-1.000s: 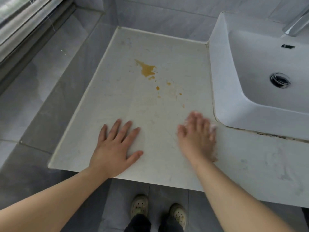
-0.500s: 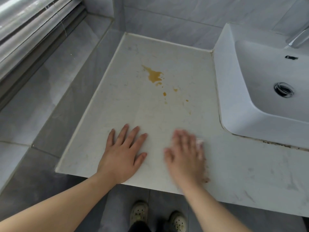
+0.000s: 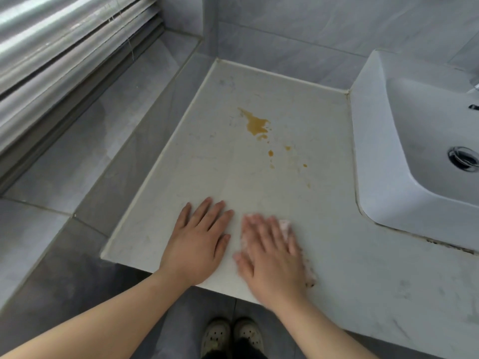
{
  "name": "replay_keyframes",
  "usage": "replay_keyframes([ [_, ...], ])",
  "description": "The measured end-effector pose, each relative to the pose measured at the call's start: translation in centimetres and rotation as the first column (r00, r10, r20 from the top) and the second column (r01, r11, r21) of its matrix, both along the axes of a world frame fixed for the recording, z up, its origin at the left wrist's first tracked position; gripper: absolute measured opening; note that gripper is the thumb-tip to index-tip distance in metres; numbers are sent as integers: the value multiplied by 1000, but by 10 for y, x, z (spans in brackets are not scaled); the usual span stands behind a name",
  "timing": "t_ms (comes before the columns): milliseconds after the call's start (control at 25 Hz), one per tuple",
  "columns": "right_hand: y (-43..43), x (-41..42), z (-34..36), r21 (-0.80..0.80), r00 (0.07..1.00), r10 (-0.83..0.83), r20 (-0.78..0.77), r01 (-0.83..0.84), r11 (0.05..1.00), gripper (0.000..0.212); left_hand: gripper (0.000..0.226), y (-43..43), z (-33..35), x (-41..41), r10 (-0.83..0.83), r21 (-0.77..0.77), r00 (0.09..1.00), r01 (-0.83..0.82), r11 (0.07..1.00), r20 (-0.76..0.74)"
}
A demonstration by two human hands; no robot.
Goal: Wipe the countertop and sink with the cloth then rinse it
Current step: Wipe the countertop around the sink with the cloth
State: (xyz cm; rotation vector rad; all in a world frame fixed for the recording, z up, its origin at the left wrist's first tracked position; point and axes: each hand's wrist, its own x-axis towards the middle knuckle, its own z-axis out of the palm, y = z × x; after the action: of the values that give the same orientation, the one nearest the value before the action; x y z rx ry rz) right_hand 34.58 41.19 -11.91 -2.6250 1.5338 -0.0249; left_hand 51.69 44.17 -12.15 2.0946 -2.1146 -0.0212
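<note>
My right hand [image 3: 272, 257] lies flat on a pale pinkish cloth [image 3: 285, 226], pressing it onto the white countertop [image 3: 233, 172] near the front edge; only the cloth's edges show past my fingers. Just to its left, my left hand [image 3: 197, 244] rests palm down on the counter with fingers spread and nothing under it. An orange-brown stain [image 3: 255, 124] with small drops trailing toward me marks the middle of the counter. The white sink [image 3: 373, 161] stands at the right, its drain [image 3: 464, 158] visible.
Grey tiled wall behind the counter, and a grey ledge with window blinds [image 3: 64, 47] to the left. The counter's left edge drops to the grey floor. My two shoes [image 3: 232, 335] stand below the front edge. A dark grimy seam [image 3: 440, 242] runs under the sink's front.
My right hand has slid the cloth leftward along the front of the counter, from beside the sink to right next to my left hand. The left hand has stayed planted.
</note>
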Motion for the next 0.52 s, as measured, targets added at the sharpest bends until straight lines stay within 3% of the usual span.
replay_keyframes([
  [80, -15, -6, 0, -34, 985, 157, -75, -160, 987, 63, 48, 4, 0, 1, 12, 9, 1000, -12, 1000, -6],
  [240, -80, 2, 1, -26, 975, -222, -7, 222, 975, 64, 56, 17, -1, 21, 98, 61, 994, -100, 993, 41],
  [280, -74, 20, 3, -13, 978, -207, 16, 207, 978, 64, 59, 21, -1, 27, 157, 72, 987, -159, 985, 40],
  [360, -38, 48, 4, -74, 996, 72, 60, -68, 995, 65, 64, 31, -3, 37, 291, 71, 957, -291, 954, 16],
  [440, -5, 42, 1, -21, 931, 362, 38, -361, 932, 65, 65, 42, -3, 40, 373, 66, 928, -373, 926, 9],
  [520, -24, 23, -1, -47, 917, 397, -16, -398, 916, 64, 65, 53, -2, 38, 401, 82, 916, -400, 913, 4],
])
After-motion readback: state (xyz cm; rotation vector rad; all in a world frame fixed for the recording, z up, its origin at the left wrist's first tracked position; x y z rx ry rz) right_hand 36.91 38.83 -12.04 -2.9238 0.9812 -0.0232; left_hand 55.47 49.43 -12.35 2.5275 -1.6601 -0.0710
